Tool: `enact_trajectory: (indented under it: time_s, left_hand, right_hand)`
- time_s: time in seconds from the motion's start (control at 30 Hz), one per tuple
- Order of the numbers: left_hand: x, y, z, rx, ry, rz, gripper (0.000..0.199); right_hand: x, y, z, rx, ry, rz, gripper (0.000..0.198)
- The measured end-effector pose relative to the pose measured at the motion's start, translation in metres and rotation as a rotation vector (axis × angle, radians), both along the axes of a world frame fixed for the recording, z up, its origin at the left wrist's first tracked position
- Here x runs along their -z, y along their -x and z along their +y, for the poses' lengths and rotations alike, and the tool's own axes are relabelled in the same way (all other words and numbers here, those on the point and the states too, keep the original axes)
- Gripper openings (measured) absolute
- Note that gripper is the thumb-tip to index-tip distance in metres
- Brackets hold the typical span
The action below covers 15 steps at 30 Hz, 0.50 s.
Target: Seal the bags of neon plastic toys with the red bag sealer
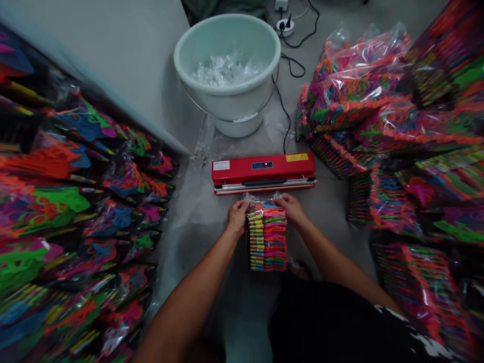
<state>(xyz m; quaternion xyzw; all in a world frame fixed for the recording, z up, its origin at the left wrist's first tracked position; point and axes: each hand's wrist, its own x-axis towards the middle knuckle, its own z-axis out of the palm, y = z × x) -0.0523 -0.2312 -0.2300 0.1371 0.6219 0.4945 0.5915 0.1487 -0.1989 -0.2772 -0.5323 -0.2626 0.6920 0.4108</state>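
Between my hands hangs a clear plastic bag (266,237) packed with a stack of bright plastic pieces in orange, pink, green, blue and yellow. My left hand (237,216) pinches the upper left corner of its open end. The upper right corner is pinched by my right hand (292,207). Just beyond the bag's top edge lies a red bag sealer (242,169) on the floor, with a small lit display and a dark-handled bar along its front. The bag's film reaches close to the sealer's front edge; whether they touch I cannot tell.
Behind the sealer stands a pale bucket (236,111) holding crumpled clear plastic. Filled bags (359,101) are piled on the right, and more colourful packs (121,217) line the left. A black cable (285,106) runs to a white socket (285,27). A pale box-like surface (124,65) rises at upper left.
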Motion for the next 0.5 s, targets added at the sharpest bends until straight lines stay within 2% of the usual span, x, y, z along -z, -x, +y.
enact_trajectory:
  time_s: [0.13,0.23,0.3,0.37,0.5]
  left_hand:
    - [0.004,-0.007,-0.002,-0.143,0.025,-0.028,0.052]
    - [0.006,-0.010,0.002,-0.191,0.011,-0.084,0.055]
    - [0.008,-0.010,0.007,-0.207,0.005,-0.121,0.055]
    - [0.011,-0.008,0.014,-0.227,0.025,-0.147,0.053]
    - [0.017,-0.007,0.031,-0.302,0.098,-0.161,0.040]
  right_hand:
    - [-0.004,0.005,0.001,0.135,-0.074,-0.210,0.053]
    - [-0.007,0.004,0.007,0.165,-0.146,-0.383,0.055]
    - [-0.008,0.003,0.011,0.194,-0.145,-0.439,0.056]
    - [-0.006,0.005,0.015,0.248,-0.086,-0.367,0.054]
    - [0.003,0.011,0.025,0.354,0.168,0.007,0.039]
